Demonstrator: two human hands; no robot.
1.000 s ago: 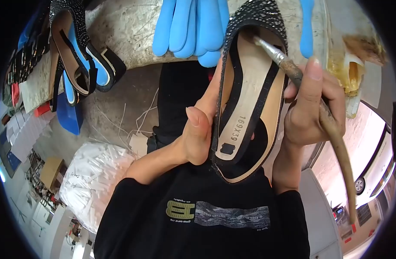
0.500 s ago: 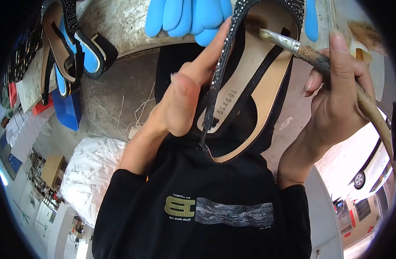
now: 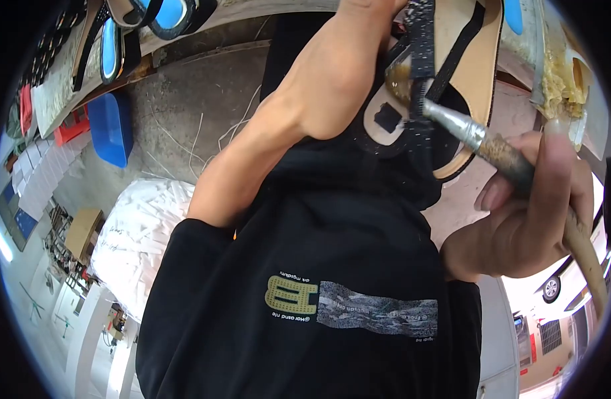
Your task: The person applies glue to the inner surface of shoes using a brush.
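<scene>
My right hand [image 3: 538, 206] is closed around the handle of a brush [image 3: 461, 126] with a metal ferrule. The brush's wet tip reaches behind a black strap and touches the pale heel end of the insole in a black sandal [image 3: 475, 106] with sparkling studs. My left hand [image 3: 345, 66] is at the sandal's left side, gripping it near the upper edge of the view; most of its fingers are cut off or hidden. The sandal is above my lap, its toe part out of view.
More sandals [image 3: 109, 50] with blue inside lie on the worktable at upper left. A blue bin [image 3: 110, 130] and a bag of white pieces [image 3: 142, 243] stand below. Yellowish glue-like residue [image 3: 565, 86] coats something at upper right.
The sandal has shifted up and right in view, as has my left hand. The brush tip has gone from further up the insole to its heel end.
</scene>
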